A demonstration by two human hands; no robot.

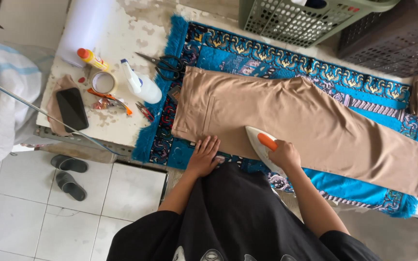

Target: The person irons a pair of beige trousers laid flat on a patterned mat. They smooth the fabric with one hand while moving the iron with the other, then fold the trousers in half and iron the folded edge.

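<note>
**Iron at the near edge of the trousers, their length running off to the right**

Head view: The right hand [284, 153] is closed around the orange handle of a white clothes iron [262, 145], whose soleplate sits on the near edge of a pair of tan trousers [306, 121]. The left hand [203, 155] lies open and flat, fingers spread, just beside the iron on its left, pressing the trousers' near edge close to the waistband. The trousers lie flat on a blue patterned mat [364, 188], the waistband ahead of the left hand and the legs stretching away past the right hand, so their long axis runs left to right and slightly toward the person. Most of the fabric lies beyond and to the right of the iron; the right hand is the nearer to it. Beyond the left hand lie black scissors [170, 65], a white spray bottle [140, 84] and a dark phone [71, 109].
</note>
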